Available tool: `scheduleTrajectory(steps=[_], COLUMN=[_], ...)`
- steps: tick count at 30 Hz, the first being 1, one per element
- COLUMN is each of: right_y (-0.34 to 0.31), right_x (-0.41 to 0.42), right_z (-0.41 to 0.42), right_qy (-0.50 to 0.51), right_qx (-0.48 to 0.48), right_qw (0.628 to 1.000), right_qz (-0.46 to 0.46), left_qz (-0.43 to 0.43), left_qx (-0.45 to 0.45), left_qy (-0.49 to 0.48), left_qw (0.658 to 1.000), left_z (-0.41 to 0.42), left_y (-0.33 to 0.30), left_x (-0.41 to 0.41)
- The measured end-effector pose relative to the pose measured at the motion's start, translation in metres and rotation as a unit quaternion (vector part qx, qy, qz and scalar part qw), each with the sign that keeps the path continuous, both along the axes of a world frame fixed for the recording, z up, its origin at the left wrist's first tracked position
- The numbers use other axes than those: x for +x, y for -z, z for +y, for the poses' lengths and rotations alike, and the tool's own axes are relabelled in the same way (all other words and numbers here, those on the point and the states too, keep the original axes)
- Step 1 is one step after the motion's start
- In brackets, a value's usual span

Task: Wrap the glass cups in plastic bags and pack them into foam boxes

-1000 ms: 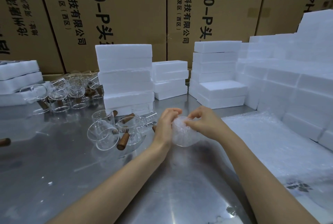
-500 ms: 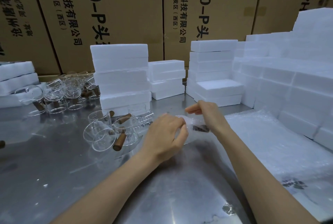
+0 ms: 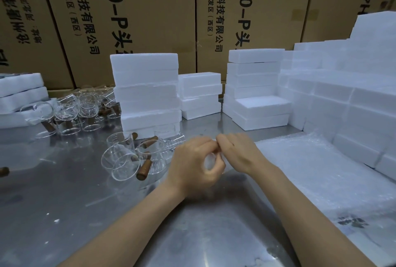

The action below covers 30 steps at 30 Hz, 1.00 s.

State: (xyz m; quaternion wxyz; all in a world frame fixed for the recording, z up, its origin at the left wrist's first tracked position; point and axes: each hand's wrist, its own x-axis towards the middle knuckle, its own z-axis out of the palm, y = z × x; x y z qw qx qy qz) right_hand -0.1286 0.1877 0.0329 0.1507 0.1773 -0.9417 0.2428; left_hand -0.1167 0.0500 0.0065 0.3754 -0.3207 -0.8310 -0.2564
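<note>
At the middle of the steel table [image 3: 64, 213] my left hand [image 3: 192, 166] curls around a glass cup wrapped in a clear bubble bag [image 3: 211, 160]; only a sliver of it shows between the fingers. My right hand [image 3: 237, 153] meets the left from the right and pinches the bag's top edge. Left of my hands lie several bare glass cups with brown wooden handles [image 3: 128, 157]. A pile of bubble bags [image 3: 317, 172] lies flat to the right.
Stacks of white foam boxes [image 3: 147, 93] stand behind the cups, in the middle [image 3: 201, 95] and along the right [image 3: 342, 95]. More glass cups [image 3: 70, 112] crowd the far left beside foam pieces [image 3: 19, 93]. Cardboard cartons [image 3: 150, 9] wall the back.
My hands came together: the left closed over the bagged cup and the right moved in to the bag's top. The dark handle seen half a second ago is hidden now.
</note>
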Motion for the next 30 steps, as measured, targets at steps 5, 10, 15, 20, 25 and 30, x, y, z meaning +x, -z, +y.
scheduleTrajectory(steps=[5,10,15,20,25,30], right_y=[0.006,0.010,0.007,0.014,0.007,-0.027], right_x=[-0.004,-0.004,-0.004,-0.011,-0.009,-0.037], right_z=[-0.001,-0.002,-0.006,-0.010,-0.003,0.010], right_qy=[0.006,0.040,0.035,0.052,0.106,0.118], right_qx=[-0.039,-0.105,-0.020,0.035,-0.126,-0.466], right_qw=[0.999,0.991,0.997,0.997,0.981,0.877], right_qz=[0.017,0.074,0.061,0.041,0.103,0.023], left_qz=[-0.057,-0.050,-0.050,-0.142,-0.273,-0.328], left_qx=[-0.032,-0.101,-0.144,-0.131,0.014,0.249], left_qy=[0.011,-0.006,-0.032,-0.009,0.042,0.042], left_qw=[0.998,0.994,0.988,0.981,0.961,0.910], left_z=[0.004,0.008,0.015,0.010,-0.001,0.007], left_y=[-0.001,-0.005,-0.008,-0.012,-0.040,-0.076], left_x=[0.001,-0.001,-0.007,-0.008,-0.012,-0.064])
